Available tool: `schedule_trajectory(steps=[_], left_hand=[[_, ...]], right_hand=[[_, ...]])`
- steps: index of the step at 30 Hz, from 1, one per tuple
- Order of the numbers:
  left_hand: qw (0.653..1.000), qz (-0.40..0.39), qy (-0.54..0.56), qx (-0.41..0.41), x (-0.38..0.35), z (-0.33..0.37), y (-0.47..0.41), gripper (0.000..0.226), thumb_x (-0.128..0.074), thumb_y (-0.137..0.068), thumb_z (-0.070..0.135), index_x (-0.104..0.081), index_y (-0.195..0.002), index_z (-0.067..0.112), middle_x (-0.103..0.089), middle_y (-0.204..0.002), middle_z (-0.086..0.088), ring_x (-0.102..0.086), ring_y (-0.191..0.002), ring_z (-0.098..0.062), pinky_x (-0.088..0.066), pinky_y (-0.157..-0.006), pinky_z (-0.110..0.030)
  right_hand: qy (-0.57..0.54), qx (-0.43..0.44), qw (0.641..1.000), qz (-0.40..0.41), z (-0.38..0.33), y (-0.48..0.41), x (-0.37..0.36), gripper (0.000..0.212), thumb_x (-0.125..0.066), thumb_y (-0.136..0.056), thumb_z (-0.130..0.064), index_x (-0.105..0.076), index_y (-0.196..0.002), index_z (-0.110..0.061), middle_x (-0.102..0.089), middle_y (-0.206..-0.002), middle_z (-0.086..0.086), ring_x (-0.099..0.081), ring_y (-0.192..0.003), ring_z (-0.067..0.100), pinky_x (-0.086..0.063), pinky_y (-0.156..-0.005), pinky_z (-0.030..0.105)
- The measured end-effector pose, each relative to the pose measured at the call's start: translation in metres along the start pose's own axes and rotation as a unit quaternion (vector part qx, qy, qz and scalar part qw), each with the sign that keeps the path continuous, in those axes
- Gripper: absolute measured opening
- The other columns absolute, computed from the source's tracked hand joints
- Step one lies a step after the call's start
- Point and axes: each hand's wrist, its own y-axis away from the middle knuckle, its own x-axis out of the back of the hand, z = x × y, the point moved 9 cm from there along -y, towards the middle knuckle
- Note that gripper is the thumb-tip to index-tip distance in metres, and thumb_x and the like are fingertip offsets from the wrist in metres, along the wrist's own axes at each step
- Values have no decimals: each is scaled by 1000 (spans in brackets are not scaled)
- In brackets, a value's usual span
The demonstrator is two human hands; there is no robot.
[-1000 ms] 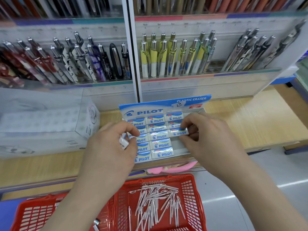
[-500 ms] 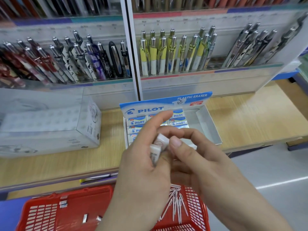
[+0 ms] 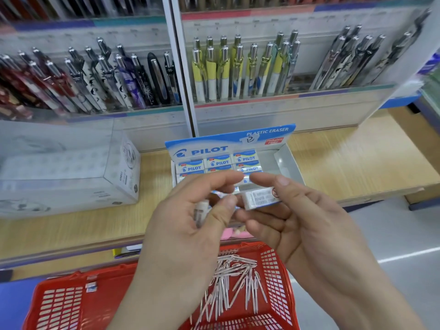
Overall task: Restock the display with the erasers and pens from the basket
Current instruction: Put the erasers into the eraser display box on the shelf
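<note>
Stationery racks filled the background, where upright rack pens [image 3: 223, 67] were ranked behind clear rails above a wooden worktop [image 3: 345, 163]. At the far left of the worktop a clear box [image 3: 71, 177] was seen, its contents blurred. At the centre a blue-and-white display [image 3: 228, 141] was stood against the rack. Its left columns were filled with stocked erasers [image 3: 217, 161], and its grey floor was exposed at the right.

In front of the display the left hand [image 3: 190, 234] was raised. Its grip was closed round an eraser [image 3: 202, 210], which was held end-on between the thumb and curled fingers. Just beside it the right hand [image 3: 304, 225] was held palm up, its grip clamped on a second eraser [image 3: 259, 198]. That one was pinched between the thumb above and the fingers below, with its printed face turned up. Whether the two erasers touched could not be told.

Below the worktop a red basket [image 3: 62, 306] was seen. Two small white pieces [image 3: 91, 285] lay near its left rim, too small to be identified. Pale pens [image 3: 228, 282] were heaped at its right, partly hidden by the left wrist.
</note>
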Motion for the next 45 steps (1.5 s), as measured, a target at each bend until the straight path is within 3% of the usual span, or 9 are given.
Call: schedule_trajectory(steps=[5, 10, 14, 20, 25, 32, 36, 40, 45], left_hand=[[999, -15, 12, 45, -7, -5, 4, 26, -80, -62, 46, -73, -86, 39, -68, -79, 8, -64, -74, 0, -42, -65, -3], [999, 28, 26, 36, -4, -3, 5, 16, -76, -66, 29, -72, -81, 33, -68, -72, 7, -61, -61, 0, -43, -58, -5], [999, 39, -4, 34, 1, -5, 2, 10, -75, -71, 26, -71, -78, 33, -69, -76, 12, -63, -72, 3, -43, -64, -4], [995, 45, -76, 48, 4, -11, -2, 14, -60, -68, 53, -66, -67, 40, -65, -79, 34, -59, -80, 14, -39, -68, -1], [995, 28, -78, 62, -3, -19, -6, 42, -52, -73, 62, -69, -67, 24, -66, -67, 7, -59, -67, -11, -45, -63, -24], [997, -7, -4, 81, -8, -21, -16, 5, -74, -77, 28, -73, -81, 30, -72, -69, 8, -65, -63, 0, -48, -61, -14], [996, 7, -39, 75, -9, -25, -19, 5, -72, -80, 27, -72, -77, 31, -71, -68, 14, -66, -68, 3, -50, -67, -14], [986, 85, -138, 43, 16, -26, -20, 8, -66, -83, 32, -69, -76, 34, -66, -67, 16, -59, -65, -2, -45, -63, -18], [960, 144, -234, 50, 52, -40, -17, 15, -70, -79, 28, -65, -92, 34, -59, -69, 6, -56, -73, -16, -46, -72, -34]], right_hand=[[29, 28, 999, -9, -1, 1, 1, 33, -49, -90, -25, -67, -97, 2, -72, -87, 24, -72, -72, 26, -58, -61, 25], [59, 43, 997, -10, -1, 0, 3, 31, -52, -91, -24, -71, -98, 0, -73, -89, 20, -69, -74, 22, -57, -64, 23], [131, 84, 987, -29, -13, 2, 4, 23, -64, -77, -22, -73, -96, -13, -75, -92, 10, -70, -76, 19, -57, -70, 24], [444, 178, 878, -16, -42, 3, 3, 17, -75, -75, -23, -75, -91, -26, -73, -81, -1, -69, -75, 15, -57, -67, 30], [479, 192, 855, -48, -47, -6, -5, 9, -65, -86, -23, -73, -90, -24, -74, -78, -3, -69, -74, 11, -56, -73, 35], [481, 187, 855, -54, -48, -13, -1, 8, -67, -84, -22, -72, -90, -24, -66, -67, 3, -62, -64, 17, -50, -58, 26], [606, 220, 764, -31, -53, -14, 0, 20, -77, -75, -24, -72, -94, -27, -58, -71, -12, -57, -69, 4, -48, -64, 14], [715, 252, 652, 14, -62, -17, -5, 25, -75, -79, -28, -73, -103, -24, -60, -81, -10, -56, -73, 8, -49, -76, 30], [767, 223, 602, 22, -56, -27, -9, 22, -73, -80, -29, -69, -101, -23, -68, -92, -3, -60, -89, 17, -48, -81, 33]])
